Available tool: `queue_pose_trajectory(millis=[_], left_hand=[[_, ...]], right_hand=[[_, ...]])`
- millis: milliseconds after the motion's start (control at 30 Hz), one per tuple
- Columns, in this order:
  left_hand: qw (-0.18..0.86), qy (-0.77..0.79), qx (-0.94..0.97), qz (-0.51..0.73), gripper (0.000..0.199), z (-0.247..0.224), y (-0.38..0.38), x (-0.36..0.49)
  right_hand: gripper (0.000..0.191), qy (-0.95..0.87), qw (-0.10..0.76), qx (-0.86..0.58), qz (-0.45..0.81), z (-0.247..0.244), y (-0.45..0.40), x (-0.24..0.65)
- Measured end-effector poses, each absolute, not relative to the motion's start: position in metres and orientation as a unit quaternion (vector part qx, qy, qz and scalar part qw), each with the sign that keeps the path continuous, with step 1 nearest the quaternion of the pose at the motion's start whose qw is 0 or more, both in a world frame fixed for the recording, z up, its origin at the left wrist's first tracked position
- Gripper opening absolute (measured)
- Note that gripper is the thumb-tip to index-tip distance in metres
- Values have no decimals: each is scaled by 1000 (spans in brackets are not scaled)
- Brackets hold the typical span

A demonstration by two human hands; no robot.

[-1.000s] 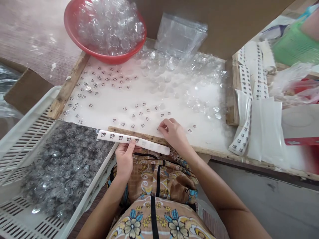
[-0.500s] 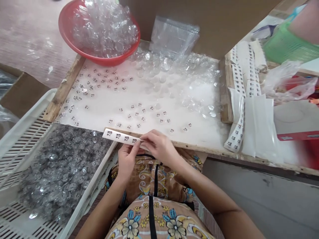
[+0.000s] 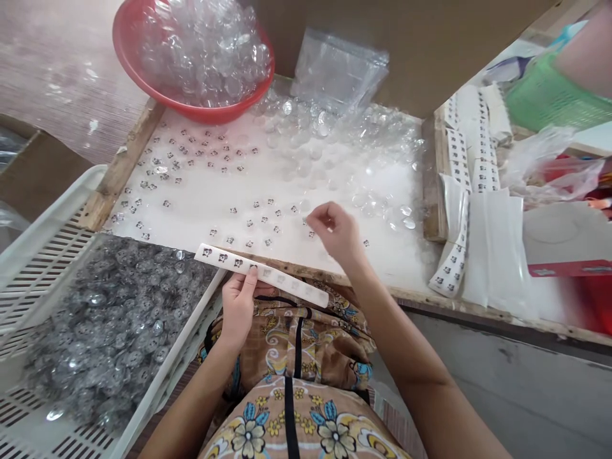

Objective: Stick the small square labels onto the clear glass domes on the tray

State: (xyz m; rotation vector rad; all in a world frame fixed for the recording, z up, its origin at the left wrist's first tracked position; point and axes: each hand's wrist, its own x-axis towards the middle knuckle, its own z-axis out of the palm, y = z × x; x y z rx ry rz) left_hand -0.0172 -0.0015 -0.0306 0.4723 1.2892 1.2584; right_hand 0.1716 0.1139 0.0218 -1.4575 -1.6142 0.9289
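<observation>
My left hand (image 3: 239, 303) pinches a white sticker strip (image 3: 280, 278) at the front edge of the white work surface (image 3: 201, 213). Dark printed figures show on the strip's left part; its right part has only faint marks. Over the surface, my right hand (image 3: 337, 236) is closed, thumb and forefinger pressed together on something too small to make out. Clear discs with small dark figures lie around it and to the left. Plain clear discs (image 3: 322, 122) are scattered toward the back.
A red bowl (image 3: 210, 115) heaped with clear discs stands at the back left. A white crate (image 3: 167, 357) of printed discs is at the lower left. Sticker strips (image 3: 459, 220), a green basket (image 3: 549, 95) and a plastic bag (image 3: 339, 67) lie right and behind.
My right hand has left the strip and moved up and right over the surface. The strip's right part, covered before, now shows. My left hand still holds it.
</observation>
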Motion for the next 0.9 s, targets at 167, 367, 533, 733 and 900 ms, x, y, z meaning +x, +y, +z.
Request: queue_pose_trajectory(millis=[167, 367, 533, 733, 900], left_hand=[[592, 561, 194, 545, 38, -29, -2, -20], [601, 560, 190, 538, 38, -29, -3, -18], [591, 564, 205, 539, 40, -29, -4, -20], [587, 573, 200, 537, 39, -28, -6, -22], [588, 570, 202, 537, 41, -30, -6, -22]], right_hand=[[14, -615, 358, -637, 296, 4, 144, 193], [56, -716, 287, -596, 222, -17, 144, 187], [54, -774, 220, -559, 201, -18, 150, 172], [47, -728, 264, -569, 276, -21, 147, 178], [54, -676, 279, -618, 289, -23, 155, 202]])
